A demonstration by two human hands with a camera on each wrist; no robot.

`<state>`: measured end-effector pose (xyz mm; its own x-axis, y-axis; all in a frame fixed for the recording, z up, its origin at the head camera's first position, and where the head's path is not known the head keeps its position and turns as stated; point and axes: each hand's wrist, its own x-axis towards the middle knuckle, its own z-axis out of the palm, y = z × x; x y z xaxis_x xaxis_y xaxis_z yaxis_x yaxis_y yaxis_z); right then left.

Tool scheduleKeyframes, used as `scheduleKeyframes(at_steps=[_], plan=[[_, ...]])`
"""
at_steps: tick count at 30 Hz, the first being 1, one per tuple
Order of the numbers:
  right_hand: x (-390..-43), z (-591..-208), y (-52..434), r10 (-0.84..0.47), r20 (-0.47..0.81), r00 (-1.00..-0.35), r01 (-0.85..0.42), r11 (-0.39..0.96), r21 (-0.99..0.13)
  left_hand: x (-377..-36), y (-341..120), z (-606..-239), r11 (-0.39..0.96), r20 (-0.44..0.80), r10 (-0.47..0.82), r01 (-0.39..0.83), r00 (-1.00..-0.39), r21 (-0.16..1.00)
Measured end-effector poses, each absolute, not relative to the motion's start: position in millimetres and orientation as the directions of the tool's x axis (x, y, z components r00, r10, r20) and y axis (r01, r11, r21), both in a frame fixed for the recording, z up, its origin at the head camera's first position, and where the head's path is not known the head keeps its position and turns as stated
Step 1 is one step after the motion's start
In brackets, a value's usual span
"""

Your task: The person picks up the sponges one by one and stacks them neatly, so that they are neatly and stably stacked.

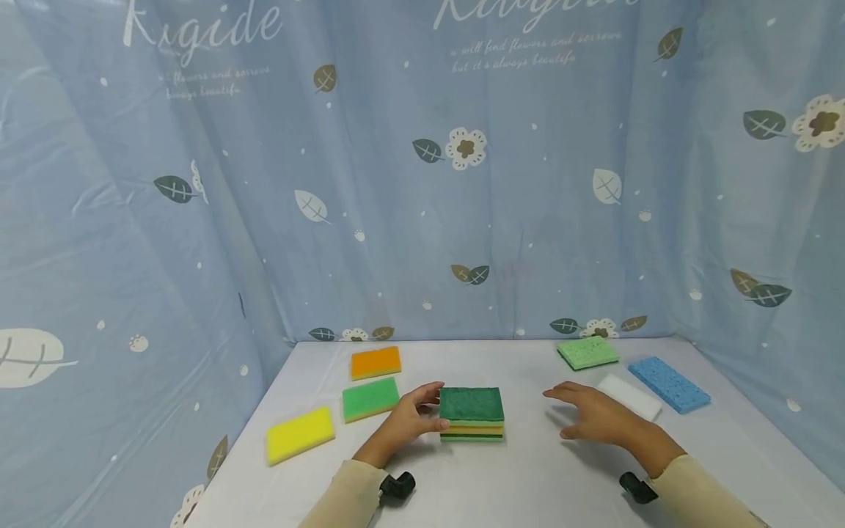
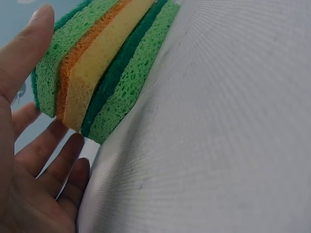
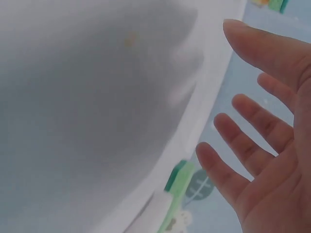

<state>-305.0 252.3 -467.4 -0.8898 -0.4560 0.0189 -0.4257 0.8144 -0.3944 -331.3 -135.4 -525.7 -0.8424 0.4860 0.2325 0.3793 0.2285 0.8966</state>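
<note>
Bare fingers of my left hand (image 1: 411, 419) lie straight and relaxed, gripping nothing, with the thumb tip against the left side of a stack of rectangular sponges (image 1: 472, 414). From my left wrist, the stack (image 2: 104, 63) shows layers of light green, orange, pale yellow, dark green and light green foam. It sits on the white cloth-covered table (image 1: 528, 477), near the middle.

My right hand (image 1: 597, 414) hovers to the right of the stack, apart from it, fingers spread and holding nothing; my right wrist view shows the same open palm (image 3: 272, 160).

Left of my left hand lie a green sponge (image 1: 370, 399), a yellow sponge (image 1: 300, 435) and, farther back, an orange sponge (image 1: 375, 362). Beyond my right hand lie a white sponge (image 1: 630, 397), a blue sponge (image 1: 669, 384) and a light green sponge (image 1: 587, 353). Blue curtains printed with leaves and flowers (image 1: 422, 183) surround the table.
</note>
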Motion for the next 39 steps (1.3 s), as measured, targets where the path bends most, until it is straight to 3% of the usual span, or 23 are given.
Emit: scheduleKeyframes(at_steps=[17, 23, 39], plan=[[-312.3, -476.1, 314.8, -0.365, 0.098, -0.926, -0.377, 0.881, -0.286, -332.5, -138.1, -526.9, 0.237, 0.216, 0.474, 0.36, -0.853, 0.902], [-314.9, -478.4, 334.5, -0.329, 0.127, -0.936, -0.353, 0.887, -0.299, -332.5, -136.0, -527.7, 0.233, 0.208, 0.467, 0.347, -0.86, 0.908], [-314.2, -473.9, 362.1, -0.225, 0.058, -0.973, -0.233, 0.947, -0.223, -331.5, -134.4, -526.6, 0.246, 0.205, 0.46, 0.346, -0.864, 0.905]])
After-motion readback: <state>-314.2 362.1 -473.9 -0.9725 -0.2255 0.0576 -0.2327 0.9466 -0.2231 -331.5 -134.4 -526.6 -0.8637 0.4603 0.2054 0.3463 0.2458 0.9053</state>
